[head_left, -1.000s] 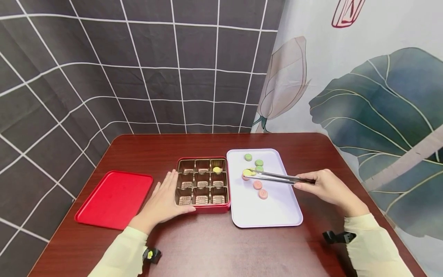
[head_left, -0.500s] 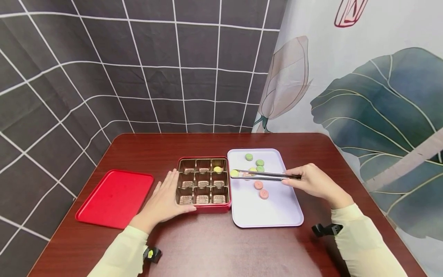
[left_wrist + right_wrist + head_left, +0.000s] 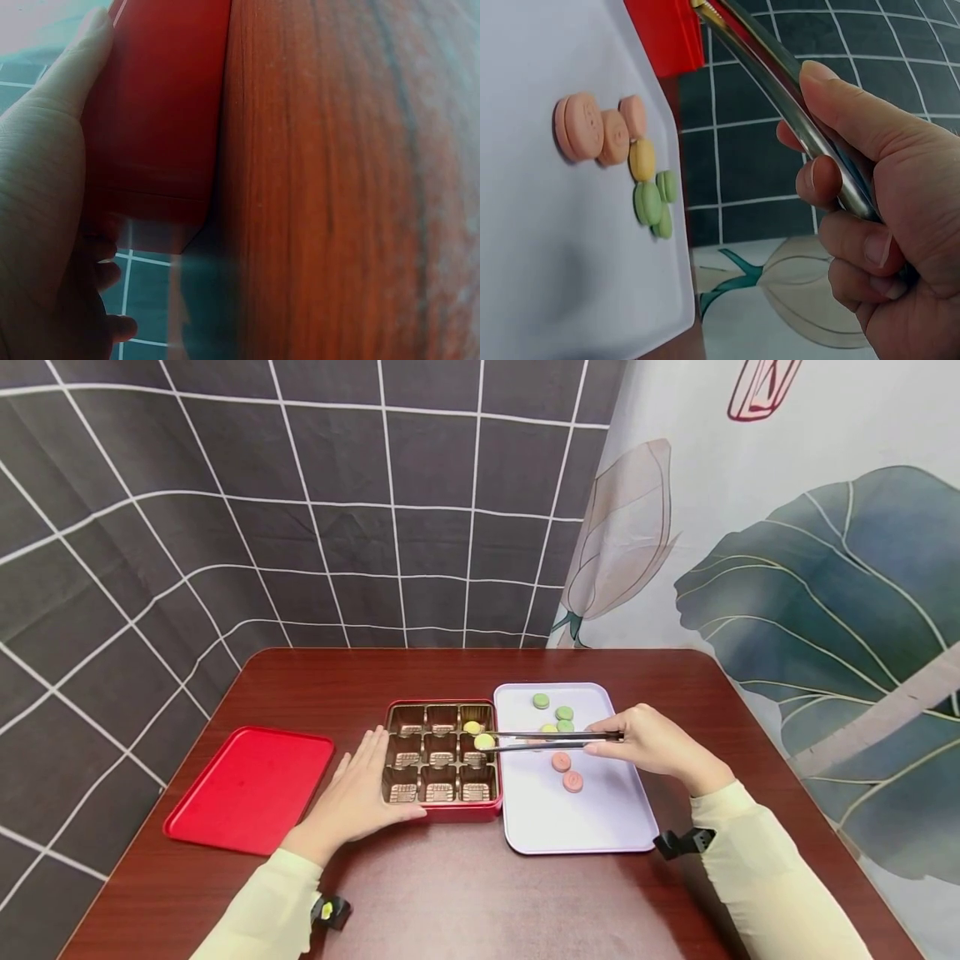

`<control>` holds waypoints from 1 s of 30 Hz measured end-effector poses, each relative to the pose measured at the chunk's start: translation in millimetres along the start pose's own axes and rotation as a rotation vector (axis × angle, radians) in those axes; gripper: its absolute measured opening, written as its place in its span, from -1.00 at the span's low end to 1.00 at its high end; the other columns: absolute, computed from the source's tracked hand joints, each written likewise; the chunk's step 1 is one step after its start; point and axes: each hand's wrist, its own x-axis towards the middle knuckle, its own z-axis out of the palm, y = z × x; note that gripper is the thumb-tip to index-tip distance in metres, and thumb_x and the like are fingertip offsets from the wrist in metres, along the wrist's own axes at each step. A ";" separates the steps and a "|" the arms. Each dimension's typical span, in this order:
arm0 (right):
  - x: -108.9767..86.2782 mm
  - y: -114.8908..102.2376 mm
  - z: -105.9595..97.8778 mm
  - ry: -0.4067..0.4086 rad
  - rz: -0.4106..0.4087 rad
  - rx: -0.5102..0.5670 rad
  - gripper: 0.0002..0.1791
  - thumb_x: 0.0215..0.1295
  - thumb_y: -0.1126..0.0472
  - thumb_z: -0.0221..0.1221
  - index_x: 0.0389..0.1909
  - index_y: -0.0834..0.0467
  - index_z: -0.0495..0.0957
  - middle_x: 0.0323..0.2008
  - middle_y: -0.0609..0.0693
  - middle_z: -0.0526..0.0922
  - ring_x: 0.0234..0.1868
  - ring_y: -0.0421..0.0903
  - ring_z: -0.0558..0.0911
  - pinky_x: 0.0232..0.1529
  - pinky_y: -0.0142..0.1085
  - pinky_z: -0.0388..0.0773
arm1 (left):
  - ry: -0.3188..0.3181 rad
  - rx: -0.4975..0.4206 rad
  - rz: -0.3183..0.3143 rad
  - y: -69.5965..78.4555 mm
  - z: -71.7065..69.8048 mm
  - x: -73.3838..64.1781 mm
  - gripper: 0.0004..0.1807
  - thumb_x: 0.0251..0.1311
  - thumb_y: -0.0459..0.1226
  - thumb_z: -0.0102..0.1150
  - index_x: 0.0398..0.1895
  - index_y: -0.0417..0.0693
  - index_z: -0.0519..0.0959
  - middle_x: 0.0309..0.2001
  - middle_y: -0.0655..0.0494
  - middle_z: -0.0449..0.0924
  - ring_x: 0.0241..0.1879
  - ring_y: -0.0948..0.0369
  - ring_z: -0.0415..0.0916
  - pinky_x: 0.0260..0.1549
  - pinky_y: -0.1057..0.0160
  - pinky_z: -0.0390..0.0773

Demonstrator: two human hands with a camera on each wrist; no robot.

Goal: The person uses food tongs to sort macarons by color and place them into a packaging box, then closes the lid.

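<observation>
My right hand (image 3: 660, 743) grips metal tongs (image 3: 555, 734), seen also in the right wrist view. Between their tips a yellow macaron (image 3: 484, 742) is held over the right column of the red box (image 3: 457, 813), near the middle-right compartment. Another yellow macaron (image 3: 472, 727) sits in the box's back-right compartment. My left hand (image 3: 352, 797) rests along the box's left side with straight fingers, its thumb at the front wall (image 3: 161, 112). On the white tray (image 3: 577, 831), touching the box's right side or nearly so, lie pink macarons (image 3: 585, 127), green macarons (image 3: 649, 202) and one yellow macaron (image 3: 642, 160).
A red lid (image 3: 247, 789) lies flat on the brown table (image 3: 435, 885), left of my left hand. A dark grid-patterned cloth (image 3: 337, 543) and a white cloth with a leaf print (image 3: 817, 577) hang behind and around the table.
My right hand and the tongs have moved left, carrying the yellow macaron from above the tray to over the box. My left hand and the box have stayed put.
</observation>
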 end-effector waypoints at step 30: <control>36.3 -27.6 -11.1 -0.148 -0.050 -0.147 -0.70 0.07 -0.02 0.40 -0.19 0.02 0.76 -0.68 -0.35 0.50 -0.62 -0.33 0.38 -0.63 -0.41 0.31 | -0.001 -0.002 0.001 1.0 -0.2 -1.2 0.48 -0.33 0.59 0.07 0.51 -0.22 -0.11 0.52 -0.12 -0.16 0.49 -0.02 -0.22 0.31 -0.22 0.05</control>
